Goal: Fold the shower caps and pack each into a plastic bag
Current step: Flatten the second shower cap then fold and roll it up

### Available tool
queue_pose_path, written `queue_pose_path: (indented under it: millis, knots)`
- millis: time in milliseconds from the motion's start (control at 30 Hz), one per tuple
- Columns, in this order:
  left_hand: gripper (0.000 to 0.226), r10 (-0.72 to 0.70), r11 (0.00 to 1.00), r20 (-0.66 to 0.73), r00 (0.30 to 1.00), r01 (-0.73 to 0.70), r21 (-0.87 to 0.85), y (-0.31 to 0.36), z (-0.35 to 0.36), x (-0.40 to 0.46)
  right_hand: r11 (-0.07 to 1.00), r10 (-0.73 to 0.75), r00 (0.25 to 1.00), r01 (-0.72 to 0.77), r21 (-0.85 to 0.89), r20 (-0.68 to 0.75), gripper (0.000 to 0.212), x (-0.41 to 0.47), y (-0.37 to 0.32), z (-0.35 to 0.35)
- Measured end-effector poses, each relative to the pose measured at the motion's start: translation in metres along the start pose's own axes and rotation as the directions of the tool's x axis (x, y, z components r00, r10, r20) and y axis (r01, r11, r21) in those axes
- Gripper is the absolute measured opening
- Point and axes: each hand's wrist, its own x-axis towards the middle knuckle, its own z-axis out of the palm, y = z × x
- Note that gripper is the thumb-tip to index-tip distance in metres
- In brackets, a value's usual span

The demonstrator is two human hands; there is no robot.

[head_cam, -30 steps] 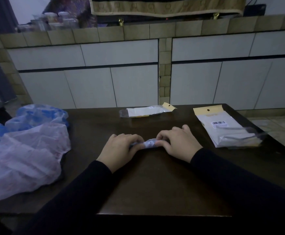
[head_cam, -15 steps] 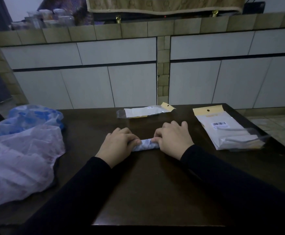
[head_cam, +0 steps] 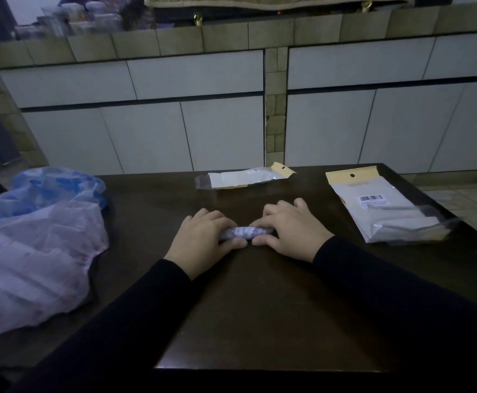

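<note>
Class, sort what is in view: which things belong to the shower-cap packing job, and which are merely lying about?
Job:
rolled shower cap in left hand and right hand
loose shower caps
single plastic bag
stack of bags

Lying about:
jars on the tiled ledge

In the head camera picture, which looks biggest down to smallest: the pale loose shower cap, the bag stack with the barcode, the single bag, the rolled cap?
1. Pale loose shower cap, though nearest the camera
2. Bag stack
3. Single bag
4. Rolled cap, partly hidden by both hands
</note>
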Motion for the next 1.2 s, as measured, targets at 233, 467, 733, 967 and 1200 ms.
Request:
queue_pose_path:
  millis: [233,467,733,967,1200]
  knots:
    - [0.034,0.025,0.998,-0.022,0.999,-0.026,-0.053,0.002,-0.005,-0.002,0.998,0.008,1.0,-0.006,0.062,-0.024,0.034,0.002,-0.001,-0.001]
    - [0.027,0.03,0.994,-0.09,0.995,-0.04,-0.106,0.007,-0.005,-0.007,1.0,-0.02,0.999,0.02,0.014,-0.029,0.034,-0.003,0.002,-0.008]
    - [0.027,0.055,0.989,-0.291,0.955,-0.092,-0.115,0.018,-0.006,-0.001,0.997,0.07,0.975,-0.061,0.051,-0.212,0.049,-0.033,0.014,-0.036]
    - [0.028,0.03,0.975,-0.347,0.937,-0.104,-0.196,0.048,0.003,0.023,0.833,0.54,0.752,-0.541,0.113,-0.377,0.03,-0.068,0.093,-0.062]
    - [0.028,0.062,0.972,-0.366,0.928,-0.14,-0.19,0.084,0.016,0.054,0.55,0.832,0.552,-0.833,-0.057,-0.044,0.052,-0.075,0.137,-0.043]
